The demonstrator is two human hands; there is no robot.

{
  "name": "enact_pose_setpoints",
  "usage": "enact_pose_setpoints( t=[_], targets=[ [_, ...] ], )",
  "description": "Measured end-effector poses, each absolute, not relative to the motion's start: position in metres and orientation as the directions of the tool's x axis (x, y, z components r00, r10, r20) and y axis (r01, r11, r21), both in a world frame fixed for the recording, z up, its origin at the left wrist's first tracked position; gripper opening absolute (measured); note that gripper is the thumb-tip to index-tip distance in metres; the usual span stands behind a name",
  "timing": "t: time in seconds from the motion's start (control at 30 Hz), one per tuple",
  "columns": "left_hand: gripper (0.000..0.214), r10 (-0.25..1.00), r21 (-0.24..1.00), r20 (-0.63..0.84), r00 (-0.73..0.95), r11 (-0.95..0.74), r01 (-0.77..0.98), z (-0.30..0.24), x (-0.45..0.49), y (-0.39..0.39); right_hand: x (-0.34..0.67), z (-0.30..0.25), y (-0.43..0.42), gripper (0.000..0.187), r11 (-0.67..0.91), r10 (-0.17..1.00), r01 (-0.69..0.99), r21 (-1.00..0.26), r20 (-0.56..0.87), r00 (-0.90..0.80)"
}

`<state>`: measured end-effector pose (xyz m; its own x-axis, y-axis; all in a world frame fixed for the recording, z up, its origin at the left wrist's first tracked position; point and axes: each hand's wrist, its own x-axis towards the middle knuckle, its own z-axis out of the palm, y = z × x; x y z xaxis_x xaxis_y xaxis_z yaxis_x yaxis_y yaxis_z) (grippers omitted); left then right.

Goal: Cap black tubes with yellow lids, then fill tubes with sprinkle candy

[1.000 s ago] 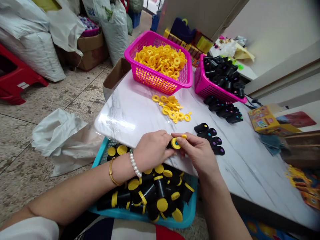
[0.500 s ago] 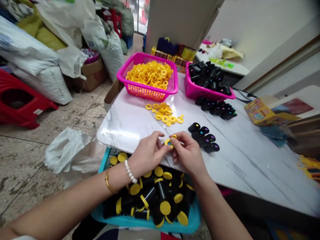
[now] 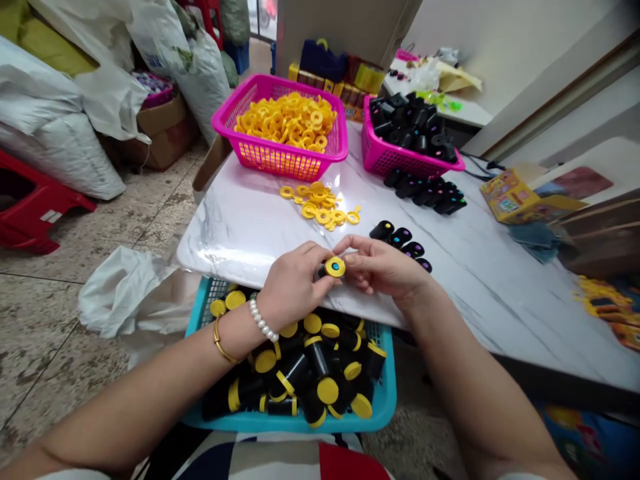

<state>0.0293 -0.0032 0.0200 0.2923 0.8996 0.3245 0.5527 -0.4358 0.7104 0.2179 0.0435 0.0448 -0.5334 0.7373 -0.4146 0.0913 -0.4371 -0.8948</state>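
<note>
My left hand is closed around a small black cylinder, mostly hidden by the fingers. A yellow ring cap sits on its upper end, with a blue dot in the centre. My right hand has its thumb and curled fingers against the right edge of that cap; the exact contact is partly hidden. Just beyond the hands lie loose yellow ring caps. Several black cylinders with coloured dots rest to the right. Below my wrists, a blue basket holds many black cylinders with yellow lids.
A pink basket of yellow ring caps stands at the back of the marbled table. Beside it is another pink basket full of black cylinders, with more cylinders lined up in front. An open carton sits right.
My left hand has turned the cylinder so its ring end faces up toward me. My right fingers have shifted to the cap's right side. The camera view has moved slightly.
</note>
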Motion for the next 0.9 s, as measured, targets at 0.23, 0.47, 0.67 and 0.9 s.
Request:
enact_pose_setpoints(
  t=[0.23,0.47,0.67,0.9],
  targets=[
    [0.018,0.893,0.766,0.301,0.335,-0.436,0.472,0.015,0.026,-0.001,0.221,0.046,0.052,0.044,-0.503,0.666,0.137,-0.853,-0.484,-0.568],
    [0.019,0.882,0.751,0.236,0.407,-0.432,0.500,0.016,0.024,0.001,0.220,0.044,0.054,0.041,-0.476,0.560,0.204,-0.855,-0.474,-0.680],
    [0.019,0.891,0.722,0.237,0.387,-0.428,0.543,0.013,0.029,0.002,0.207,0.054,0.046,0.030,-0.358,0.675,0.387,-0.850,-0.522,-0.522],
    [0.026,0.881,0.666,0.232,0.412,-0.452,0.593,0.017,0.020,-0.027,0.194,0.041,-0.021,0.028,0.065,0.875,0.521,-0.851,-0.202,-0.440]
  ],
)
